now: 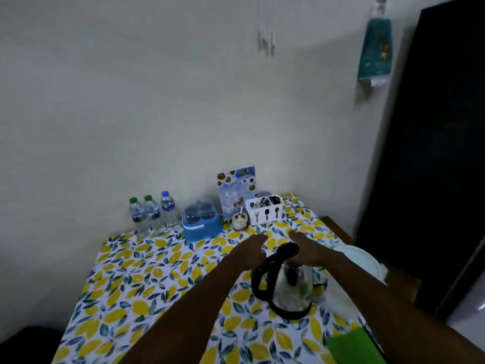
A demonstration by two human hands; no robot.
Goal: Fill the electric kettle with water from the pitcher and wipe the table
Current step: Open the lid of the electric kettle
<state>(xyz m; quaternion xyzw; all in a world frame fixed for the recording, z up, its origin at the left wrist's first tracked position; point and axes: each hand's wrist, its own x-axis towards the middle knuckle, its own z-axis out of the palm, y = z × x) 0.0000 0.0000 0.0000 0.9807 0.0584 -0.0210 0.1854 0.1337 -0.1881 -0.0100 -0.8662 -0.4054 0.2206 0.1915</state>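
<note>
Head view: kettle [291, 287] stands at table's [131, 285] four o'clock. Left hand [252, 252] and right hand [307, 249] hover open, apart, above it. Steel body: rigid, slick, likely light; grip the black handle.

No text reads clearly; the white caddy [265, 211] bears fork, spatula and spoon icons, seemingly.
</note>
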